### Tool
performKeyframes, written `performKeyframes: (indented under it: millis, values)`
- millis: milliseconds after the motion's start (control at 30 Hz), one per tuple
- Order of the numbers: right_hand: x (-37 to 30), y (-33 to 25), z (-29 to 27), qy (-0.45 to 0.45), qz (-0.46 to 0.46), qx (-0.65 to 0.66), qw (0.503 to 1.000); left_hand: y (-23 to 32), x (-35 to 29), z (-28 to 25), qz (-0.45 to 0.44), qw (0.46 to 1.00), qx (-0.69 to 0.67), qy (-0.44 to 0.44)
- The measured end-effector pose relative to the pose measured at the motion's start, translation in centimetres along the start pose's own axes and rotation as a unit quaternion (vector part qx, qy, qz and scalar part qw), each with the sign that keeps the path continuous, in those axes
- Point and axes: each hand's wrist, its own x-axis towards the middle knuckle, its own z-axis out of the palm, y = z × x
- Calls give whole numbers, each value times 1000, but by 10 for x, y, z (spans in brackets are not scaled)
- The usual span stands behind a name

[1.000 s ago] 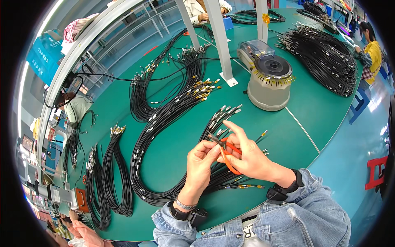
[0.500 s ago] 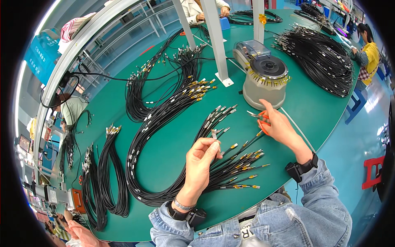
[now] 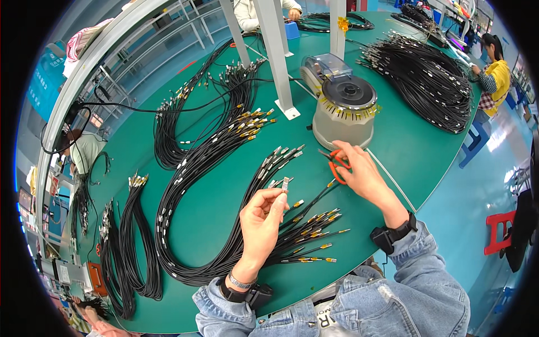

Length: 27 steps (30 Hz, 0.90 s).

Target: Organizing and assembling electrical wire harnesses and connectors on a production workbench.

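My left hand (image 3: 261, 222) pinches a cable end between thumb and fingertips; its flat silver connector (image 3: 286, 183) points upward. In my right hand (image 3: 358, 173) are orange-handled scissors (image 3: 338, 167), fingers curled about the handles and the short blades pointing left. Just beyond them stands a round grey tape dispenser (image 3: 343, 126) with a black top and short yellow tape strips around its rim. A long bundle of black cables (image 3: 185, 268) curves under and past my left hand. Many of its ends, near my left hand, carry yellow tags or tape.
Smaller cable bundles (image 3: 128, 247) lie at the left, and a large coil (image 3: 424, 84) lies at the far right of the green table (image 3: 393, 151). Metal posts (image 3: 275, 56) rise from the tabletop. Co-workers sit around it. A red stool (image 3: 498, 231) stands at the right.
The whole view has shifted, so the table appears farther left. My right index finger, stretched out before, is now bent toward the scissors' handles. My left hand still pinches the cable end.
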Motion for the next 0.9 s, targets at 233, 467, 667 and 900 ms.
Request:
performKeyframes:
  millis: [233,467,667,900]
  values:
    - [-10,-22,-13,28,35,157,987,-5,-1,2,40,994,97,5]
    - [-45,-78,21,-36,131,604,785,-5,-8,9,138,966,218,31]
    - [-45,-86,36,1,149,625,766,-4,-9,12,153,966,206,38]
    - [-43,-86,42,31,108,576,810,-1,-11,14,145,968,206,25]
